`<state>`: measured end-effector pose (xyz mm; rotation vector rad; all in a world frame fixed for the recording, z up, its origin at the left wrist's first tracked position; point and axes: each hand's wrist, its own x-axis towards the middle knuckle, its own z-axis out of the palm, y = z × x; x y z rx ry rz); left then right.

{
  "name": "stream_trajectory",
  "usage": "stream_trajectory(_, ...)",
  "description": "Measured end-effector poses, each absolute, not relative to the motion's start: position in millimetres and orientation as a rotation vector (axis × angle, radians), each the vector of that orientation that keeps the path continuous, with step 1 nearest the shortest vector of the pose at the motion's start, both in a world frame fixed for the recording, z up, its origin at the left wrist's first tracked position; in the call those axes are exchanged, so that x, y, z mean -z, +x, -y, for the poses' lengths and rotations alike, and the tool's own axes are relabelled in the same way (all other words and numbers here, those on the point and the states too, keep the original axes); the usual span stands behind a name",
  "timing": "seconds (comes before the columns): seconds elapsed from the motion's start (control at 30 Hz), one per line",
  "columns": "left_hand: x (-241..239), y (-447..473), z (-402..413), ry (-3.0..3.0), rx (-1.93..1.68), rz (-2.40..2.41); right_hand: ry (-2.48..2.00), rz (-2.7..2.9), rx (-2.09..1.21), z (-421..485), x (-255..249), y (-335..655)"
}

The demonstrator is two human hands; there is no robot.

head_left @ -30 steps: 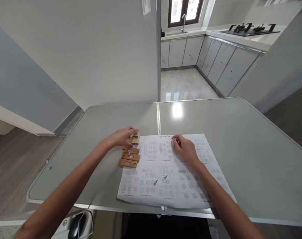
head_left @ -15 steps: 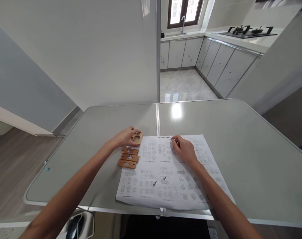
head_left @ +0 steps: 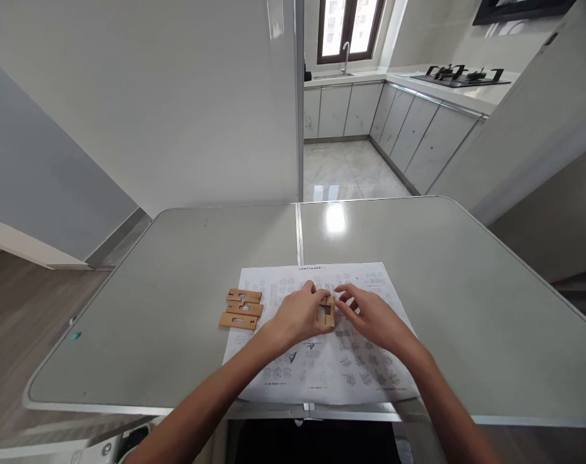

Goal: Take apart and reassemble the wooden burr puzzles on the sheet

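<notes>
Slotted wooden piece [head_left: 330, 319] (poss. more than one, can't tell from here) sits in L hand [head_left: 300, 312], over approx. the middle of the printed diagram sheet [head_left: 322, 361]. L hand is closed on it, fingertips at the far edge, thumb at the near one, a dark opening showing between. R hand [head_left: 372, 316] is half open, fingers loosely curled just beside the piece's right edge; nothing visible in its grip, contact unclear. Three slotted wooden slats [head_left: 254, 310] lie flat in a row across the sheet's left edge, partly on the grey desk [head_left: 490, 322]; nearest is marked "2". Progress, as judged here: early stage, w/ one item in hand, the three slats apart from it, no join between them and the held piece.
</notes>
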<state>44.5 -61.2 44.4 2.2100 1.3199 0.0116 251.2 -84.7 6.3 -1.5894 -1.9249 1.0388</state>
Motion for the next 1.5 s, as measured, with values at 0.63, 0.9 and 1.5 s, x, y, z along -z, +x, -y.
stream_trajectory(0.63,-29,12,80,1.863,-0.445,-1.113,-1.530,1.810,-1.093,119,4,249)
stream_trajectory(0.9,-30,16,114,0.904,-0.858,-1.004,-1.312,1.520,-1.073,154,-12,233)
stream_trajectory(1.5,-38,42,149,0.552,-0.847,-0.882,-1.190,1.773,-0.550,168,-33,196)
